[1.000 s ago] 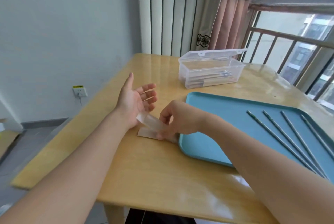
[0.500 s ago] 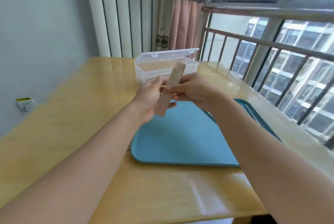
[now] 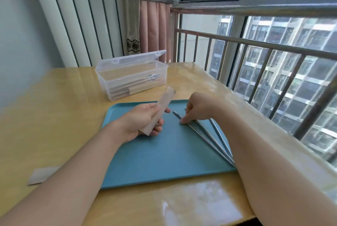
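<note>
Over the blue tray (image 3: pixel 164 162) on the surface (image 3: pixel 54 116), the left hand (image 3: pixel 144 121) curls its fingers around a tilted paper sleeve (image 3: pixel 160 109), while the right hand (image 3: pixel 198 109), fingers bent downward, pinches the leftmost metal chopstick (image 3: pixel 202 137) lying on that tray.

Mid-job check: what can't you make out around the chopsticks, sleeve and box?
All head view.
The metal chopsticks: near ends hidden under the right forearm; count unsure.
The right hand: fingertips cover the contact, so pinching or only pressing is unclear.
The paper sleeve in the left hand: opaque, motion-blurred; contents unknown.
The clear box: cloudy wall blurs what lies inside.
The paper piece: partly covered by the left forearm.
</note>
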{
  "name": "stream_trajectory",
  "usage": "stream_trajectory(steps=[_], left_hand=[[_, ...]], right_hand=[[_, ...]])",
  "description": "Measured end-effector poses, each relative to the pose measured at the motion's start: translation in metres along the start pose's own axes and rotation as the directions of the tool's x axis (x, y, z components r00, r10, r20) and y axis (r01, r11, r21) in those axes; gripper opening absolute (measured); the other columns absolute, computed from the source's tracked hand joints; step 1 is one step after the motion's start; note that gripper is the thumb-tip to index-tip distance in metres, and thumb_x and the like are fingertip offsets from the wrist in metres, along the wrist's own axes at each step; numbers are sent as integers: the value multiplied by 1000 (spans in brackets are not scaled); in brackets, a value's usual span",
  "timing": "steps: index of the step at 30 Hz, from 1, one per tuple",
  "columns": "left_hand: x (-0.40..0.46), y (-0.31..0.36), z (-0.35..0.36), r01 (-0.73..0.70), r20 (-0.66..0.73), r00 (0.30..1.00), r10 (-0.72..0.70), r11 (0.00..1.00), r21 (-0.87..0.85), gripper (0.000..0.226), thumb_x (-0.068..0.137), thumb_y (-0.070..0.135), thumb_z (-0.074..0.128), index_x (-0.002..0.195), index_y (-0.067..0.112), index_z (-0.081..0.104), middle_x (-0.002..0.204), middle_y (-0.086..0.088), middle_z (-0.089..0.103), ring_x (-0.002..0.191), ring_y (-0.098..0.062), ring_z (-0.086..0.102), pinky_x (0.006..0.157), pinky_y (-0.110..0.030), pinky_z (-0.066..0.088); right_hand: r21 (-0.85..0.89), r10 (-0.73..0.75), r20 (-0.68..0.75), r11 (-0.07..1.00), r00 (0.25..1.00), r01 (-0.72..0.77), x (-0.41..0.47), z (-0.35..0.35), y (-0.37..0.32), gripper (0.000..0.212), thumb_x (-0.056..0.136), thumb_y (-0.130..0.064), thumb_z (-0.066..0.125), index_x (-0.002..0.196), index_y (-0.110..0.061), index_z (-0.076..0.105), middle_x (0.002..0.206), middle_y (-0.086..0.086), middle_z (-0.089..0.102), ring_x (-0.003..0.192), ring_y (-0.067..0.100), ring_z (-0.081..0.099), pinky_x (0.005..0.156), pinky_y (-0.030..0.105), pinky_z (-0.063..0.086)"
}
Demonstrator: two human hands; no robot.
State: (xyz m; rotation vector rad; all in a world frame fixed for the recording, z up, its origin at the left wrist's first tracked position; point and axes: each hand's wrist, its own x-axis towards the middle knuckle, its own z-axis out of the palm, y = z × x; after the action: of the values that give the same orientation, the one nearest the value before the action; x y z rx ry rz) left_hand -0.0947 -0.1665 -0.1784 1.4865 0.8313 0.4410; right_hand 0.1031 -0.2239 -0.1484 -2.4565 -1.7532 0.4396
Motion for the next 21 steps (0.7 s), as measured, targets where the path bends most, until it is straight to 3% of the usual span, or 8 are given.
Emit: stream_trajectory(steps=[4,6,8,10,12,14,17,21], left_hand=[[-5,-4,-2,7,-35,999,-10,996,-91,34,109,19,36,120,-1,60,92,-17,71,63,-16,68,57,-23,58],[-8,-4,-3,6,-11,1000,-7,997,-74,31,109,16,36,121,5,62,93,-15,71,62,-14,66,58,-23,57],[-10,-2,-6,-1,25,1000,2,999,-50,32,109,22,37,121,14,65,83,-7,65,59,-13,58,56,-23,52],[-12,0,-9,9,71,997,-5,999,-52,35,108,32,37,121,19,67,73,-3,57,56,-12,51,53,-23,49],[-14,0,-11,6,108,994,-1,999,-51,37,108,35,36,121,20,67,69,-1,54,55,-13,50,53,-24,48],[-15,0,-12,-11,128,992,18,999,-49,37,108,33,36,123,18,66,70,-3,56,57,-15,53,55,-27,50],[-19,1,-16,-26,144,989,31,999,-33,34,108,30,37,126,18,64,82,-9,68,62,-18,61,58,-28,54],[-20,2,-16,-32,203,978,38,999,-34,33,108,29,37,130,23,61,96,-10,71,63,-17,56,57,-26,51]], right_hand=[[94,-25,-34,995,999,28,1,-2,-2,31,85,-27,71,68,-3,62,61,7,49,53,20,40,48,24,33],[452,27,-78,892,997,11,3,-6,8,24,89,-16,64,76,4,68,67,12,62,52,19,46,44,22,38],[821,70,-133,566,989,70,3,-14,16,18,96,-6,55,84,6,63,74,18,66,49,15,47,42,19,40],[959,161,-226,208,961,190,6,-21,20,18,100,-2,49,84,3,56,71,18,64,45,12,48,40,16,41],[948,306,-299,-8,904,317,10,-26,26,20,102,-3,46,83,1,54,67,16,64,41,10,50,40,15,44],[899,410,-350,-104,842,424,13,-28,35,17,103,-5,45,89,-2,53,69,14,65,41,10,54,42,16,48],[847,456,-376,-184,807,499,15,-30,43,9,105,-8,47,98,-5,52,74,15,67,46,12,60,46,18,52],[854,428,-377,-183,822,487,19,-26,40,10,105,-10,48,113,-4,48,77,16,66,47,13,61,47,20,54]])
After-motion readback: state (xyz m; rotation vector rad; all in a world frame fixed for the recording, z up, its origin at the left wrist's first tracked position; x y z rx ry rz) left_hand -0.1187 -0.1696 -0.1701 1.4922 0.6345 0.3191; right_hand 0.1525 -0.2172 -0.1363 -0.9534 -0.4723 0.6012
